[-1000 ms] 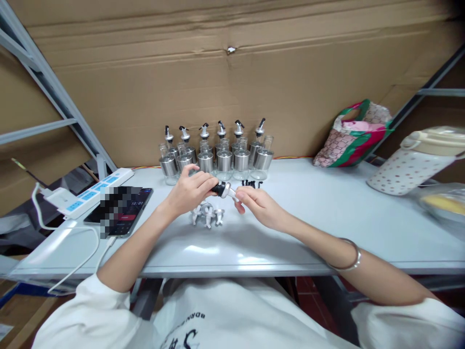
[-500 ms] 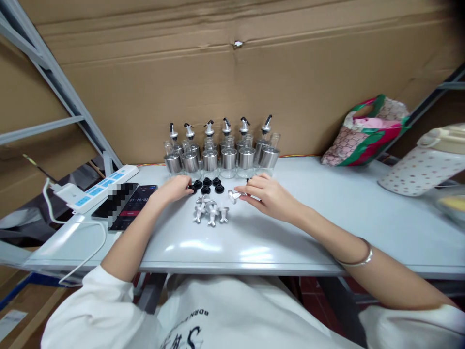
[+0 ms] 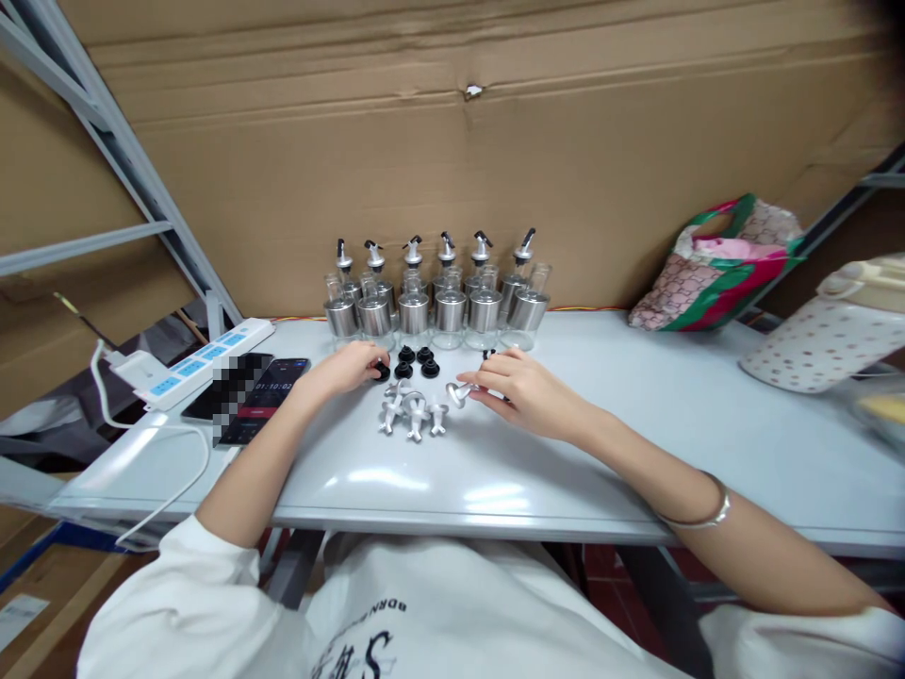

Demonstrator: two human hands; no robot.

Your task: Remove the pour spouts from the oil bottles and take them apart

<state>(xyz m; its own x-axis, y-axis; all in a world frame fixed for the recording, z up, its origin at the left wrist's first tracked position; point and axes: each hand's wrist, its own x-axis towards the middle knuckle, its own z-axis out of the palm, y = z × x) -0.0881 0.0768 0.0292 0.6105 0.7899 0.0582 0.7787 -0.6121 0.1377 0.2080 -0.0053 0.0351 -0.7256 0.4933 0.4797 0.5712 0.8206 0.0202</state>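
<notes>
Nearest the front edge of the tabletop point(image 3: 600, 481), a cluster of silver spouts point(image 3: 417, 420) lies left of the middle. Just right of the cluster, the right hand point(image 3: 527, 391) has its grip pinched on one silver spout point(image 3: 456, 394), its wider end pointing left. Beyond the cluster, the left hand point(image 3: 350, 368) touches a black stopper point(image 3: 383, 372) with its fingertips; whether that grip has closed round it is not clear. More black stoppers point(image 3: 403, 371) sit just right of those fingers, and small black pieces point(image 3: 487, 355) show behind the right hand. Two phones point(image 3: 279, 382) lie towards the left edge, beside a white power strip point(image 3: 212, 356). A dotted jug point(image 3: 806, 339) stands near the right edge. Towards the back edge stand front bottles point(image 3: 451, 308) without spouts, then spouted bottles point(image 3: 446, 247). A patterned bag point(image 3: 699, 278) rests by the back right corner, before cardboard point(image 3: 495, 170).
</notes>
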